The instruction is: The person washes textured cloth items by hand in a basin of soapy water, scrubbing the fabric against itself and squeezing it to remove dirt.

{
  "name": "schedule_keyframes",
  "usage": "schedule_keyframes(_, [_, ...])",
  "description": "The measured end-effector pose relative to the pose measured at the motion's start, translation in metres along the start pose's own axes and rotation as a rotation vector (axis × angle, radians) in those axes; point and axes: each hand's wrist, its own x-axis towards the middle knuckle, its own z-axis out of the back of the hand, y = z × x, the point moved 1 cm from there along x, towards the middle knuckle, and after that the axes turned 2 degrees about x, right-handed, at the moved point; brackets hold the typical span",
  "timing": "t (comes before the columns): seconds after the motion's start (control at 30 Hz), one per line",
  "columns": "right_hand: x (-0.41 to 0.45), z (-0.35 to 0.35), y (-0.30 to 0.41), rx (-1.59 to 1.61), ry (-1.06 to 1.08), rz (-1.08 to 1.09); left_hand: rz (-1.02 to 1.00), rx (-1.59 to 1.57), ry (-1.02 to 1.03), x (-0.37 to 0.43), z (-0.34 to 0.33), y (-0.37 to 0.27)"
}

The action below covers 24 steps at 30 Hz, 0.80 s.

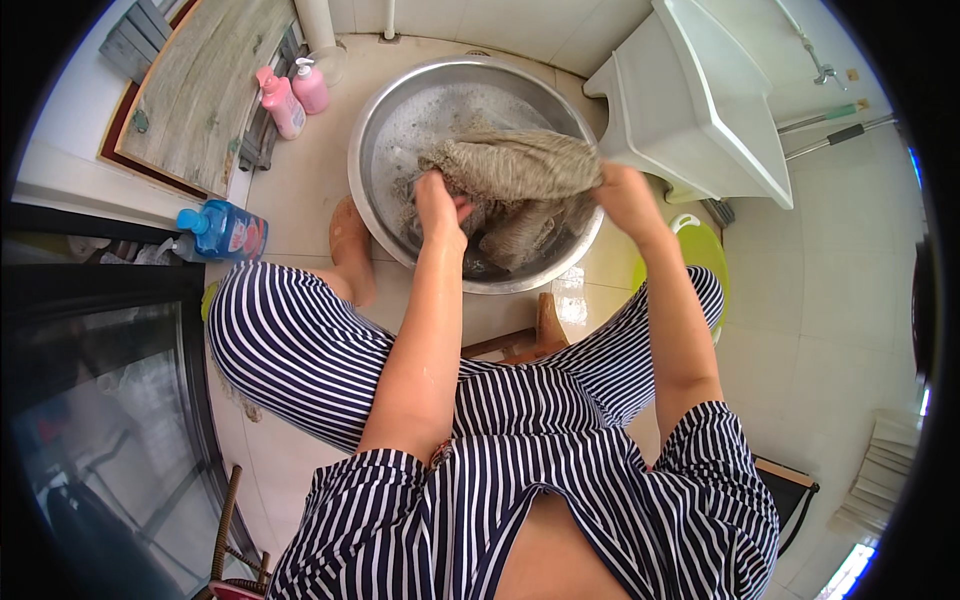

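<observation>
A large metal basin [361, 161] stands on the floor before me, holding sudsy water [401, 124]. A wet grey-beige cloth [525, 161], shaggy along its left end, is stretched above the water. My right hand [624, 196] grips its right end at the basin's rim and is slightly blurred. My left hand [441, 206] is at the shaggy left end, over the basin, its fingers partly hidden against the cloth. More of the cloth hangs below, between the hands, down into the water.
Two pink pump bottles [283, 105] stand left of the basin, and a blue bottle [229, 231] is nearer my left knee. A white plastic sink [675, 112] rises at the right. Beside my right knee is a green tub [705, 247]. A glazed door [112, 390] borders the left.
</observation>
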Motion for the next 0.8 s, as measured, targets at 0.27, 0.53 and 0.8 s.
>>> schedule_keyframes(0.27, [0.006,-0.089,0.006,0.759,-0.438,-0.081,0.139,-0.452,0.627,-0.026,-0.034,0.021])
schedule_keyframes(0.53, [-0.085,-0.134,0.076,-0.118,0.145,0.434,0.440,-0.723,0.811,-0.017,0.022,0.067])
schedule_keyframes(0.8, [0.010,-0.112,-0.023,0.155,-0.505,-0.164,0.348,-0.548,0.429,-0.016,-0.029,0.095])
